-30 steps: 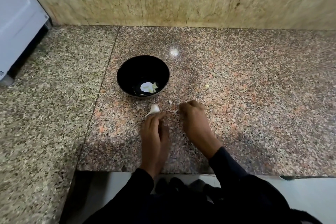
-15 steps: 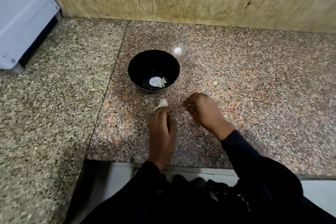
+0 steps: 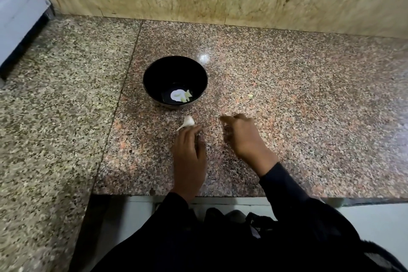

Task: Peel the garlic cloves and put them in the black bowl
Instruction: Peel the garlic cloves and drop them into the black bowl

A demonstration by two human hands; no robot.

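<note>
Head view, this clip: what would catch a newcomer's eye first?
The black bowl in the middle of the speckled granite counter, with pale garlic pieces in its bottom. Just in front of it, the left hand pinches a white garlic clove; the right hand is curled beside it, blurred.

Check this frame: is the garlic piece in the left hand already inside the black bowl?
No, the garlic piece sits at the left hand fingertips above the counter, just in front of the black bowl.
</note>
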